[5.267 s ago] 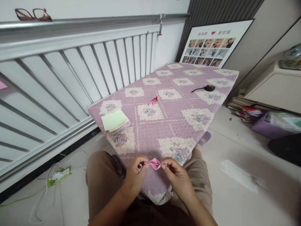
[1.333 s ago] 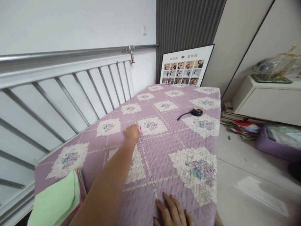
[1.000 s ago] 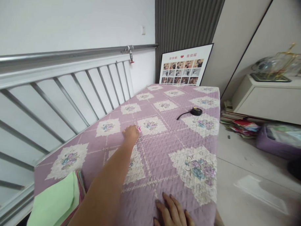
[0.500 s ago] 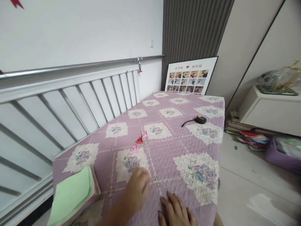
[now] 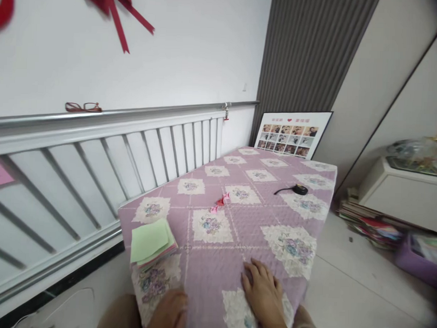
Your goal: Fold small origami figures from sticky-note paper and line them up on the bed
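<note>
My right hand [image 5: 263, 291] lies flat on the purple quilted cloth [image 5: 209, 273], palm down with its fingers spread. At the near edge, my left hand [image 5: 169, 311] is blurred, so its fingers cannot be read clearly. The closest thing to it is a stack of coloured paper sheets [image 5: 151, 241], light green on top. Farther in, three small folded paper pieces lie in a slanting row: a pink one [image 5: 214, 210], a red one [image 5: 220, 202] and another pink one [image 5: 226, 196]. Neither hand touches them.
A black tape measure [image 5: 300, 189] with a strap lies toward the right. Along the left runs a white radiator [image 5: 150, 154] under a metal pipe, with eyeglasses [image 5: 84, 107] on top. A framed photo board [image 5: 294, 133] leans behind the table; a purple bin [image 5: 421, 259] stands on the floor.
My left hand has drawn back from mid-table near the folded papers to the near edge. My right hand stays flat on the cloth. The view has turned left and up.
</note>
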Motion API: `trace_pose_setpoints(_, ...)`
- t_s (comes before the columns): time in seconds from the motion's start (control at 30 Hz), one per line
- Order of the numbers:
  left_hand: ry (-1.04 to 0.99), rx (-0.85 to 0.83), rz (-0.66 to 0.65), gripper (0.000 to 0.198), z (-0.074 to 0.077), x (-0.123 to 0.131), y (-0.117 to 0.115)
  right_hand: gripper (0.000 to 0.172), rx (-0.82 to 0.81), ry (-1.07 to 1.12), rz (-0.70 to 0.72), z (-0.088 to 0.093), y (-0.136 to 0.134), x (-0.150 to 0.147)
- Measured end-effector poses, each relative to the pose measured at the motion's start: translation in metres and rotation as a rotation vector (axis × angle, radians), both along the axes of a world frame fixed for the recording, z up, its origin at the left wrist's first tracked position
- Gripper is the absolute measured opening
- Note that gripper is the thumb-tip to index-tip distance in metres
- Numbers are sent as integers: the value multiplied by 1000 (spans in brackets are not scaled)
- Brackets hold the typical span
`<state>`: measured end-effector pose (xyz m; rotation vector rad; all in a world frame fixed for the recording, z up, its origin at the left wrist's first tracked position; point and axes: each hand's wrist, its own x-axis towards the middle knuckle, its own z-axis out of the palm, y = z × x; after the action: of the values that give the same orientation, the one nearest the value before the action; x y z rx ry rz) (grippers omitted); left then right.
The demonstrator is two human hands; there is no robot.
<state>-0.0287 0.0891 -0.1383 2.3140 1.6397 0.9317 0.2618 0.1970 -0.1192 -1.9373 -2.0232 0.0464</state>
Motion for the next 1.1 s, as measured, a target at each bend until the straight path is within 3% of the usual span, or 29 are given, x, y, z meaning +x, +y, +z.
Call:
trace_pose_setpoints(0.07,56,101,154,27,20,-30,16,37,-8,-3,-1,0,1,0)
trace_pose_setpoints(0.13,117,92,329,28,45,-58,33,39,-12,-8,2,-2,2,0)
trace_pose_setpoints(0.23,268,-75,487,32,80,-89,58,42,-15,-14,9,-5,5,1)
trace_pose_setpoints(0.33,366,-217,512,34,97,-102,76,44,-19,-10,7,-8,8,1)
trace_pose_setpoints(0.57,388,-362,467,18,86,-99,88,46,-1,5,12,-8,9,1)
trace_pose_setpoints(0.67,357,-380,462,21,82,-99,89,46,-6,7,8,-6,9,1)
trace_pose_setpoints(0.83,285,-409,528,28,78,-103,93,44,-15,27,10,-3,8,-1)
trace_pose_setpoints(1.1,157,-419,665,15,72,-105,99,44,-14,26,4,-4,8,-1)
